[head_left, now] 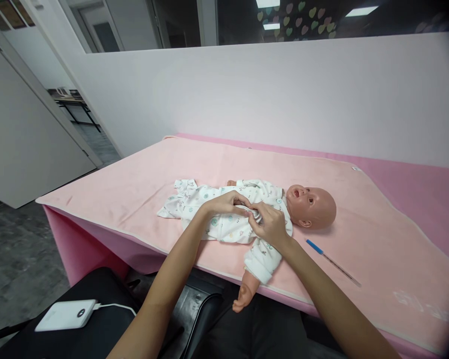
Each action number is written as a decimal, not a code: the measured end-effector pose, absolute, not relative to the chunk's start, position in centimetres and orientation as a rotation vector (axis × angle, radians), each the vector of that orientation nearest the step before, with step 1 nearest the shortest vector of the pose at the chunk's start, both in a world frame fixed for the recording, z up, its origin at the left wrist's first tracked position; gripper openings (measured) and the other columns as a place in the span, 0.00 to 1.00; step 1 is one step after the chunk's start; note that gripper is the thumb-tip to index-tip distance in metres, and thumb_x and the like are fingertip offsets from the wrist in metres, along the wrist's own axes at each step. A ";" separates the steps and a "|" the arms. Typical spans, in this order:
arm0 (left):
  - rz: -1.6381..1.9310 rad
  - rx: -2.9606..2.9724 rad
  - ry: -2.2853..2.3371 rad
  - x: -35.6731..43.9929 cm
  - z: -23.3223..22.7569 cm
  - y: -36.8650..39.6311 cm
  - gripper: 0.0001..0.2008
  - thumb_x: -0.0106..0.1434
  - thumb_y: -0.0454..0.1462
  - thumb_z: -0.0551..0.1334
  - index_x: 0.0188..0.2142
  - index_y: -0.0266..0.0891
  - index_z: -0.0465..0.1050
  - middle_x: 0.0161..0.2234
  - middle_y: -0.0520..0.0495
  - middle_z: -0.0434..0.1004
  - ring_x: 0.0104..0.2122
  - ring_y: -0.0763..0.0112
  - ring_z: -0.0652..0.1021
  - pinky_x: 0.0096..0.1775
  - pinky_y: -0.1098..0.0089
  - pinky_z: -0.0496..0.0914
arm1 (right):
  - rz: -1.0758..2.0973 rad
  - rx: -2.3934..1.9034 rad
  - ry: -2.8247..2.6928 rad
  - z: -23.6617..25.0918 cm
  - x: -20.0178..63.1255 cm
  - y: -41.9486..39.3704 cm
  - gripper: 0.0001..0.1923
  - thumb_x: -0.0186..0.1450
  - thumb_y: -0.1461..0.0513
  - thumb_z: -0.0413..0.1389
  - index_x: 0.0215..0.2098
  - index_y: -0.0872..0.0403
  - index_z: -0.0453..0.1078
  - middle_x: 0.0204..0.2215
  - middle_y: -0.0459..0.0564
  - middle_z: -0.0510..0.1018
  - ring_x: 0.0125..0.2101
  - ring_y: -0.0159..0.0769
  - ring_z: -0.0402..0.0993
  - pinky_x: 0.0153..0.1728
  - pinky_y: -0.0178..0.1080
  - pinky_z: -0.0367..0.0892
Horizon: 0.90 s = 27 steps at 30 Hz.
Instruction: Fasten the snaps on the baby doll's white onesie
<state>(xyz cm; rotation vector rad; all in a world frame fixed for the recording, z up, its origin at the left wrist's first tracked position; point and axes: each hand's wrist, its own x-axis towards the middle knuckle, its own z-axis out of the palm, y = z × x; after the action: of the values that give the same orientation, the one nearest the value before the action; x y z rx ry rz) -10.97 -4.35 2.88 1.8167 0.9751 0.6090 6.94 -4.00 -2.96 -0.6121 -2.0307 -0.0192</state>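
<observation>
Head view: the clothed doll [232, 229] lies on its back on the pink-covered worktop [115, 184], directly under the hands, its long axis running left to right, head to the right. The left hand [228, 203] is nearer the legs, the right hand [268, 221] nearer the head. Both are narrowed, fingertips almost meeting, pinching the front of the white outfit [217, 227]; whether they grip a fastening cannot be told.
</observation>
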 end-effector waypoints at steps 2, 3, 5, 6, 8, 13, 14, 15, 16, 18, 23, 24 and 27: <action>0.616 1.815 0.947 -11.0 2.9 -4.3 0.11 0.52 0.37 0.64 0.35 0.34 0.75 0.33 0.46 0.76 0.33 0.73 0.73 0.35 0.74 0.64 | -0.013 -0.612 -2.034 -2.9 7.0 -4.0 0.06 0.60 0.64 0.50 0.36 0.54 0.66 0.28 0.45 0.75 0.28 0.30 0.71 0.28 0.33 0.60; 0.618 1.813 0.941 -11.0 2.9 -4.3 0.11 0.53 0.37 0.63 0.35 0.34 0.75 0.33 0.46 0.76 0.33 0.73 0.73 0.35 0.73 0.64 | -0.009 -0.612 -2.036 -2.9 7.0 -4.0 0.06 0.60 0.64 0.50 0.36 0.54 0.66 0.27 0.45 0.75 0.28 0.30 0.70 0.29 0.33 0.60; 0.621 1.808 0.947 -11.1 2.9 -4.3 0.10 0.53 0.37 0.63 0.35 0.34 0.75 0.32 0.46 0.76 0.32 0.73 0.73 0.35 0.73 0.64 | -0.004 -0.614 -2.040 -2.9 7.0 -4.0 0.06 0.60 0.64 0.50 0.36 0.54 0.66 0.27 0.45 0.75 0.27 0.30 0.70 0.29 0.33 0.60; 0.619 1.806 0.953 -11.1 2.9 -4.3 0.10 0.53 0.37 0.63 0.35 0.34 0.75 0.32 0.46 0.75 0.32 0.73 0.73 0.35 0.73 0.64 | -0.002 -0.614 -2.040 -2.9 7.0 -4.0 0.06 0.59 0.64 0.50 0.36 0.54 0.66 0.27 0.45 0.75 0.27 0.30 0.70 0.29 0.33 0.60; 0.614 1.803 0.962 -11.1 2.9 -4.3 0.10 0.53 0.37 0.63 0.35 0.34 0.75 0.32 0.46 0.75 0.32 0.73 0.72 0.36 0.73 0.64 | 0.000 -0.615 -2.041 -2.9 7.0 -4.0 0.07 0.60 0.65 0.50 0.36 0.54 0.66 0.27 0.45 0.75 0.27 0.30 0.70 0.29 0.33 0.60; 0.626 1.785 0.954 -11.0 2.8 -4.2 0.11 0.52 0.37 0.64 0.35 0.34 0.74 0.32 0.46 0.75 0.33 0.73 0.72 0.35 0.73 0.64 | 0.005 -0.621 -2.039 -3.0 7.0 -4.0 0.07 0.59 0.65 0.49 0.36 0.54 0.66 0.28 0.46 0.75 0.27 0.30 0.70 0.29 0.33 0.60; 0.634 1.773 0.954 -10.9 2.8 -4.2 0.11 0.51 0.37 0.64 0.34 0.34 0.73 0.32 0.47 0.74 0.32 0.73 0.72 0.35 0.73 0.64 | 0.005 -0.620 -2.041 -3.1 7.0 -4.0 0.07 0.59 0.65 0.49 0.36 0.54 0.66 0.28 0.46 0.75 0.27 0.31 0.70 0.29 0.33 0.61; 0.641 1.759 0.954 -10.9 2.8 -4.2 0.11 0.51 0.37 0.64 0.34 0.34 0.72 0.31 0.47 0.74 0.32 0.73 0.72 0.34 0.73 0.64 | 0.002 -0.619 -2.045 -3.1 7.0 -4.0 0.08 0.59 0.65 0.49 0.36 0.54 0.66 0.27 0.46 0.75 0.27 0.31 0.70 0.29 0.33 0.61; 0.646 1.745 0.955 -10.9 2.8 -4.2 0.11 0.50 0.37 0.64 0.33 0.34 0.71 0.31 0.47 0.73 0.31 0.73 0.72 0.34 0.73 0.64 | -0.003 -0.619 -2.050 -3.1 7.0 -4.0 0.08 0.59 0.65 0.49 0.36 0.54 0.66 0.27 0.46 0.75 0.27 0.31 0.70 0.28 0.33 0.60; 0.655 1.716 0.951 -10.8 2.9 -4.3 0.11 0.50 0.36 0.65 0.33 0.34 0.68 0.30 0.49 0.72 0.30 0.74 0.72 0.32 0.74 0.64 | -0.014 -0.619 -2.059 -3.1 7.0 -4.0 0.08 0.59 0.66 0.49 0.36 0.54 0.67 0.27 0.46 0.75 0.27 0.31 0.70 0.28 0.33 0.60; 0.675 1.675 0.924 -10.6 3.1 -4.6 0.11 0.50 0.35 0.64 0.33 0.35 0.66 0.29 0.51 0.69 0.28 0.76 0.70 0.31 0.75 0.63 | -0.024 -0.611 -2.063 -3.0 7.0 -4.1 0.08 0.58 0.66 0.49 0.35 0.54 0.67 0.26 0.45 0.74 0.26 0.30 0.69 0.28 0.33 0.60; 0.674 1.678 0.929 -10.6 3.1 -4.6 0.11 0.50 0.35 0.64 0.33 0.35 0.66 0.29 0.51 0.69 0.28 0.76 0.70 0.31 0.75 0.63 | -0.024 -0.610 -2.064 -3.0 7.0 -4.1 0.08 0.58 0.66 0.49 0.35 0.54 0.67 0.26 0.45 0.74 0.26 0.30 0.69 0.28 0.33 0.60; 0.664 1.704 0.953 -10.7 3.0 -4.4 0.09 0.51 0.34 0.63 0.32 0.35 0.67 0.28 0.51 0.70 0.28 0.76 0.70 0.31 0.74 0.63 | -0.018 -0.607 -2.070 -3.0 7.0 -4.1 0.08 0.58 0.66 0.49 0.35 0.54 0.67 0.26 0.46 0.74 0.26 0.31 0.69 0.28 0.33 0.60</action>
<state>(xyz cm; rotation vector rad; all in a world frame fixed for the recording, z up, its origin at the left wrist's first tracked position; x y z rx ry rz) -10.72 -4.45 2.97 1.7044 0.9528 0.6638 7.01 -4.05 -2.97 -0.6071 -2.0699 -0.0177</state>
